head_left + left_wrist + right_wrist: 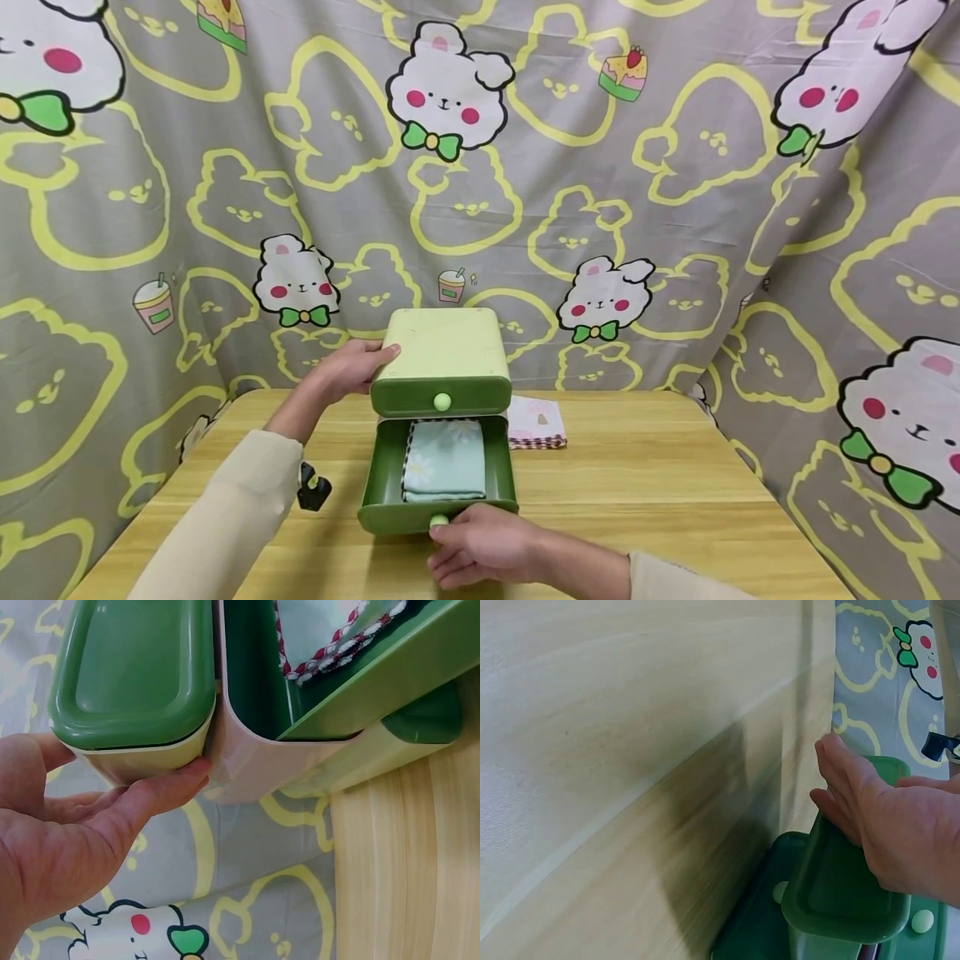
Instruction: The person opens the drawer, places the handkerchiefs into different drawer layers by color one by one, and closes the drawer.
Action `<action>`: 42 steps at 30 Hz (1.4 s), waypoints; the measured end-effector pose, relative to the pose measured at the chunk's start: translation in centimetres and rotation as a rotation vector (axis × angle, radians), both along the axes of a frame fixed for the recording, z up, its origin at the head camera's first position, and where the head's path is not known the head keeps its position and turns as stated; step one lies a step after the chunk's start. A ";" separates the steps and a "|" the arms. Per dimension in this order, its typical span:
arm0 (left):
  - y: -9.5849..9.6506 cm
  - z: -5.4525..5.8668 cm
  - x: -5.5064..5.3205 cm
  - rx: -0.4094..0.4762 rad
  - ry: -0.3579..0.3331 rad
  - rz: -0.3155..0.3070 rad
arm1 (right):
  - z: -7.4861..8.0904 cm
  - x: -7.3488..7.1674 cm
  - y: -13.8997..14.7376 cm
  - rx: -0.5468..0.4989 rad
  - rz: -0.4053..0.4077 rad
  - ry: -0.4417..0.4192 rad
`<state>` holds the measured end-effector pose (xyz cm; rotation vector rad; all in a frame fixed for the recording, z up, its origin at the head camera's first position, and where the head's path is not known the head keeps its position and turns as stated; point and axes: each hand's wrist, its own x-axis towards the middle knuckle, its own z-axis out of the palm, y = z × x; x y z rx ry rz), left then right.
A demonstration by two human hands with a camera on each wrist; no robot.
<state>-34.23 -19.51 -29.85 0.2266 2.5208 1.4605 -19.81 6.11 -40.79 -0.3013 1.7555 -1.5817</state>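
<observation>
- My left sleeve point(232, 492) comes in at the lower left, a small black device point(313, 487) beside its cuff.
- My left hand point(352, 367) grips the upper left edge of the cabinet point(442, 346), thumb over its top and fingers along its side.
- The cabinet, pale with green drawer fronts, stands upright on the wooden table point(660, 500); its top drawer point(405, 396) is closed.
- The middle drawer point(397, 518) sticks out toward me.
- Inside it lies a folded blue cloth point(446, 462), daisy-printed, with a dark patterned edge.
- My right hand point(491, 542) touches that drawer's front beside the round knob point(438, 521), fingers extended and not wrapped around it.
- A folded white cloth point(536, 419) with a checked edge lies on the table, just right of the cabinet.
- A rabbit-print curtain point(480, 192) spans the background.
</observation>
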 end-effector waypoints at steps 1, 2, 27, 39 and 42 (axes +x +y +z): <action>0.0 0.0 0.0 -0.001 0.000 -0.001 | 0.1 0.0 -0.2 -0.009 -0.023 0.009; 0.0 0.0 0.0 -0.002 0.000 0.000 | 0.2 -0.1 -0.4 -0.018 -0.046 0.020; 0.2 -0.2 -0.3 0.016 -0.013 0.007 | 0.1 -7.0 -2.2 -0.206 -0.418 0.055; 0.0 -0.2 -0.3 0.008 -0.006 0.003 | 0.0 -8.8 -2.7 -0.261 -0.444 0.049; -0.1 -0.2 -0.2 0.002 -0.009 0.009 | 0.0 -8.9 -2.8 -0.259 -0.437 0.057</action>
